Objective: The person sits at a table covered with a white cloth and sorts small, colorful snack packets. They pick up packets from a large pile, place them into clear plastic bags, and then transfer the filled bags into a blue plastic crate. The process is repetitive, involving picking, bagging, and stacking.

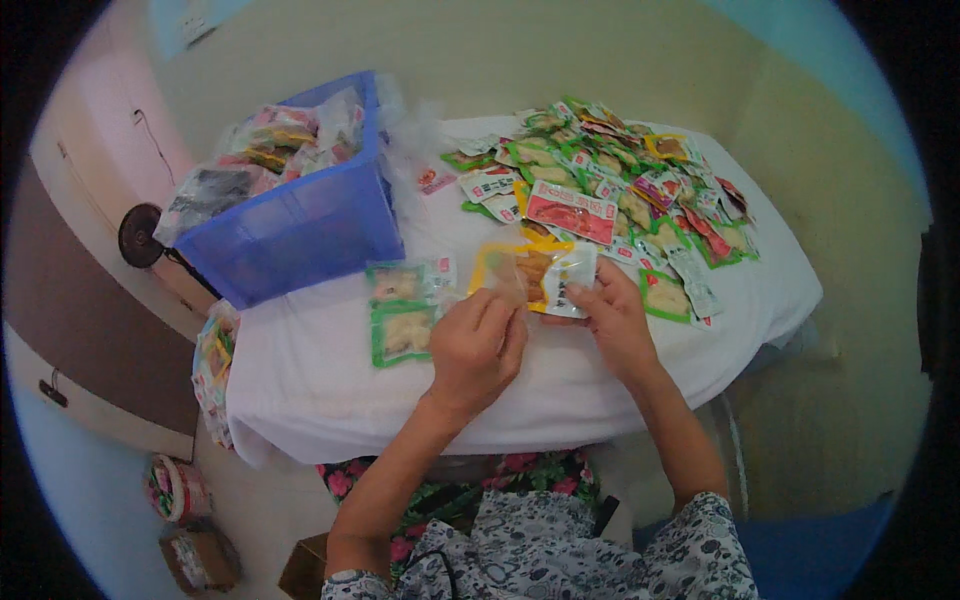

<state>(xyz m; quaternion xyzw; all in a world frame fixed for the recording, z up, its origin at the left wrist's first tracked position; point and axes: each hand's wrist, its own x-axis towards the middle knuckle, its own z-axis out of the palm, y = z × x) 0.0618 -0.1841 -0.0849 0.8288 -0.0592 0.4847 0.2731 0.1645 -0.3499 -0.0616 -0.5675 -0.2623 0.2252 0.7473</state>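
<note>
My right hand (619, 322) grips the right end of a yellow and white food packet (555, 281) with a clear window showing brown pieces. Its thumb lies on top of the white part. At the packet's left end, the fingers of my left hand (476, 352) pinch a clear plastic film (504, 271) that overlaps the packet. Just left of that hand, two green-edged packets with pale contents lie on the white cloth: a nearer one (405, 334) and a farther one (397, 283). Beyond my hands, a red and white packet (571, 212) tops a large pile of packets (600, 157).
A blue plastic crate (300, 225) full of bagged packets (281, 139) stands at the table's left. Clear plastic bags (416, 135) hang beside it. The table wears a white cloth (315, 390). A black fan (140, 235), a bucket (178, 487) and a cardboard box (199, 559) are farther left.
</note>
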